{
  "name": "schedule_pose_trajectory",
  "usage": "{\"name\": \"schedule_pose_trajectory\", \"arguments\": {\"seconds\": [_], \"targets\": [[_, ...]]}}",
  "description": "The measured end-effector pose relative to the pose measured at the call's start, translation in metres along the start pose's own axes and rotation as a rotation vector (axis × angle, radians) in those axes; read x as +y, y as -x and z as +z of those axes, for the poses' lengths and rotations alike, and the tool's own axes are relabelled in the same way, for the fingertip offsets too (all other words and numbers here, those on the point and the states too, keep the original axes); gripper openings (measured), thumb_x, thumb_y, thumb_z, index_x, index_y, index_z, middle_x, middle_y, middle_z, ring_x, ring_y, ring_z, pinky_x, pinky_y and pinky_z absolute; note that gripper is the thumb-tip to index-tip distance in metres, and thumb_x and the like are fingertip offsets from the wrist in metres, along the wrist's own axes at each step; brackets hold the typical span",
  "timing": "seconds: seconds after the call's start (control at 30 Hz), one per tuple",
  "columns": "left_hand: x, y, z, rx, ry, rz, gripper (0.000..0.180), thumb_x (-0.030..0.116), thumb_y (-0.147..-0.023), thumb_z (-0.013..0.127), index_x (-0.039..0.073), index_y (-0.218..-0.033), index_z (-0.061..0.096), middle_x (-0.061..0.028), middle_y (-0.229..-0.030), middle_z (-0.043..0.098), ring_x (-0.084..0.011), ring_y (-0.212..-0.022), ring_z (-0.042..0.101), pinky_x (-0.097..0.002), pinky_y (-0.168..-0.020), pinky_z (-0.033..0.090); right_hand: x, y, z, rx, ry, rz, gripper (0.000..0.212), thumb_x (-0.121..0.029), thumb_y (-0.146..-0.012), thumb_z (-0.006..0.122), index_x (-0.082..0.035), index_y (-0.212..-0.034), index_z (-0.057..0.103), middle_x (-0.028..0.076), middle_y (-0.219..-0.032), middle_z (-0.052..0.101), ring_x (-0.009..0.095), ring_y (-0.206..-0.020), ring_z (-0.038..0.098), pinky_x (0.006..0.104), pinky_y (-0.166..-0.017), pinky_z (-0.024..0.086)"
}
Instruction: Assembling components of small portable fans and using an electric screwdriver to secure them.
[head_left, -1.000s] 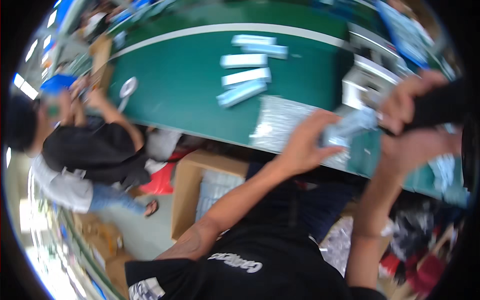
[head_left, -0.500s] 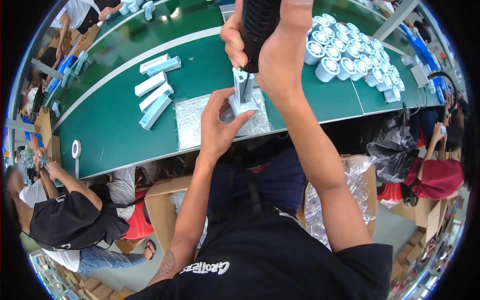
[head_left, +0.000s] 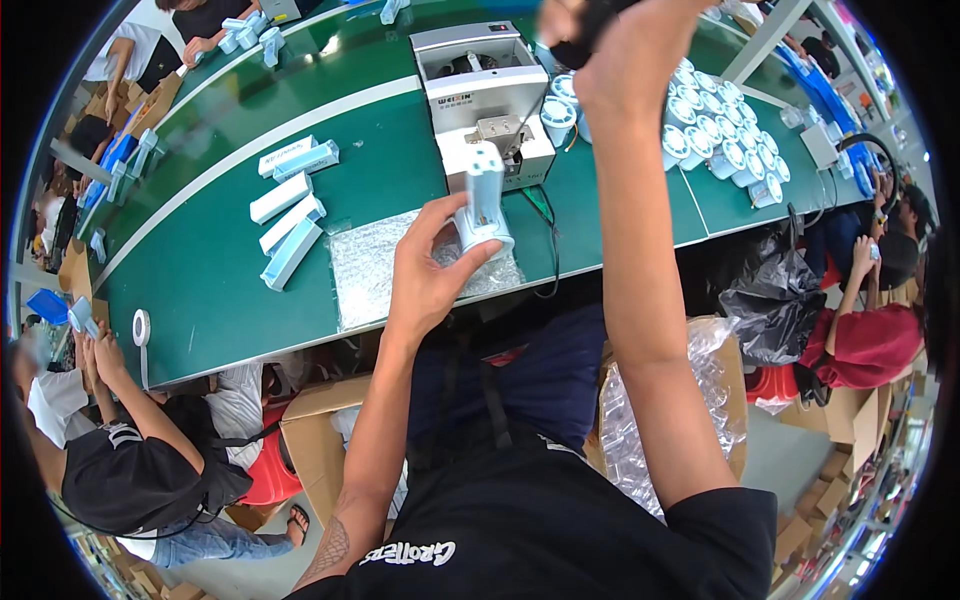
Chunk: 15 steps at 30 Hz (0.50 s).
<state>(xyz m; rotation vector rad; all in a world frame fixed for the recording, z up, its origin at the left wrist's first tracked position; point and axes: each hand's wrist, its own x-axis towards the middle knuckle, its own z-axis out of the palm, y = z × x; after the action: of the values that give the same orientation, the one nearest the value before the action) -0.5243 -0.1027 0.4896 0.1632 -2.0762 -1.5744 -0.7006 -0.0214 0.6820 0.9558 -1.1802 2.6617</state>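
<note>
A pale blue-white plastic housing [head_left: 485, 205], with an upright stem above a wide round base, stands on the silvery sheet [head_left: 375, 270] at the bench's near edge. My left hand [head_left: 432, 258] is closed round the base, thumb in front and fingers behind. Raised high at the upper right, my right hand [head_left: 635, 75] grips a black power screwdriver [head_left: 590, 30], partly cut off by the picture's top edge. Its thin shaft reaches down towards a silver-grey screw feeder [head_left: 475, 75], just beyond the housing; where the tip ends is hard to make out.
Several oblong pale blue pieces [head_left: 292, 255] lie left of the sheet. Many round white-topped parts [head_left: 710, 130] stand at right. A tape roll [head_left: 141, 325] lies at the left edge. A black cable [head_left: 553, 245] hangs over the front edge. People sit on both sides.
The screwdriver has lifted out of the housing and moved up and right with my right hand, uncovering the screw feeder. My left hand still holds the housing.
</note>
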Motion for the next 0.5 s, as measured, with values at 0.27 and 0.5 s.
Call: {"name": "schedule_pose_trajectory", "arguments": {"seconds": [0.27, 0.5], "targets": [[-0.002, 0.002, -0.001, 0.031, 0.115, -0.081, 0.056, 0.01, -0.085, 0.084, -0.003, -0.135, 0.061, -0.0132, -0.127, 0.067, -0.0229, -0.116, 0.066, -0.0386, -0.105, 0.051, 0.023, 0.0, 0.015, -0.141, 0.202, 0.053, 0.08, -0.079, -0.1, 0.035, -0.005, -0.077, 0.056, 0.004, -0.051, 0.05, 0.013, -0.039, 0.048, 0.0277, -0.038, 0.038], [-0.001, 0.0, 0.003, 0.062, 0.079, -0.095, 0.057, 0.01, -0.083, 0.085, -0.002, -0.133, 0.062, -0.0121, -0.123, 0.067, -0.0225, -0.112, 0.067, -0.0378, -0.102, 0.053, 0.023, 0.004, 0.013, -0.248, 0.248, 0.083, 0.08, -0.081, -0.098, 0.037, -0.007, -0.076, 0.056, 0.003, -0.051, 0.05, 0.011, -0.04, 0.049, 0.0259, -0.039, 0.038]]}}
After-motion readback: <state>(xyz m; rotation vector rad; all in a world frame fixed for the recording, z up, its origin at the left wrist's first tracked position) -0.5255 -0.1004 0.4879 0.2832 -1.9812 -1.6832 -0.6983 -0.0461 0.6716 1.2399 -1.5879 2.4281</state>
